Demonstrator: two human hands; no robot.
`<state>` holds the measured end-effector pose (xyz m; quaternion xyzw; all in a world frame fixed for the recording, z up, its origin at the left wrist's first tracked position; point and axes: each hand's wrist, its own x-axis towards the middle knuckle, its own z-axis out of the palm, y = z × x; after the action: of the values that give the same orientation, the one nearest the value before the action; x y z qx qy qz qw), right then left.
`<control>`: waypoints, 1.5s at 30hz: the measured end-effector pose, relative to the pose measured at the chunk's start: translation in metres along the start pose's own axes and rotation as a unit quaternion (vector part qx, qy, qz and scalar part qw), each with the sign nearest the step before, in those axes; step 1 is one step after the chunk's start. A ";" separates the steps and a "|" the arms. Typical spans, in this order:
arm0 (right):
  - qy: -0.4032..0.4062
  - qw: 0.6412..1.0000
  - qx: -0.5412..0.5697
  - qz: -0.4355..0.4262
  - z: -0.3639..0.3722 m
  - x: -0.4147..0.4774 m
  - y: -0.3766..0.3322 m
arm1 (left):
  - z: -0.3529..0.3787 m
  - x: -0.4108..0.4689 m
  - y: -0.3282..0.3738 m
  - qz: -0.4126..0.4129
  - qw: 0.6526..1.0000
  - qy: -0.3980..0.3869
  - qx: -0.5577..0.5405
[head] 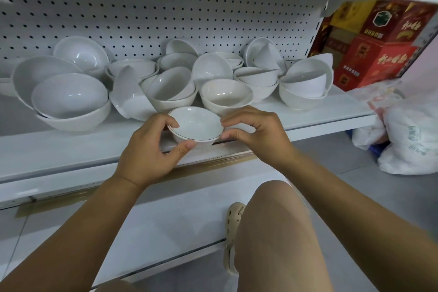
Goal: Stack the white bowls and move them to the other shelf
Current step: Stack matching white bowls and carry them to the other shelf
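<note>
Head view: a small white bowl with a thin dark rim line is at the front edge of the shelf, near its middle. The left hand curls round its left rim, thumb on the near side. The right hand pinches its right rim. Behind, more white bowls lie jumbled toward the back edge, against the pegboard.

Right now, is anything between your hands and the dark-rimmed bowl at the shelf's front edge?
Nothing visible. The left hand grips the dark-rimmed bowl at its left rim; the right hand has its fingertips at the right rim. The other bowls sit behind it.
</note>
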<state>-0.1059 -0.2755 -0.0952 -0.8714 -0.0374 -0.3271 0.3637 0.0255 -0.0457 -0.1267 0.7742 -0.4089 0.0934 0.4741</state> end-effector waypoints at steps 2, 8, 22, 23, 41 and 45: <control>0.046 0.997 -0.050 -0.035 -0.013 0.009 0.003 | 0.001 0.000 0.000 -0.010 1.000 0.001 -0.006; 0.157 0.977 -0.139 0.040 -0.051 0.045 0.034 | 0.000 0.002 0.003 -0.028 0.999 0.002 -0.017; 0.040 0.952 -0.238 0.186 -0.065 0.086 0.058 | -0.003 0.008 0.002 -0.038 0.998 0.010 -0.053; 0.040 0.951 -0.245 0.184 -0.065 0.087 0.057 | -0.003 0.008 0.002 -0.038 0.998 0.010 -0.054; 0.183 0.954 -0.131 0.198 -0.061 0.090 0.050 | -0.003 0.007 0.002 -0.031 0.998 0.009 -0.054; 0.215 0.963 -0.067 0.147 -0.059 0.086 0.034 | -0.003 0.007 0.003 -0.047 0.997 0.011 -0.064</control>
<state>-0.0601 -0.3538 -0.0334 -0.7989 0.1921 -0.4511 0.3484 0.0283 -0.0482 -0.1193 0.7595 -0.3723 0.0534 0.5307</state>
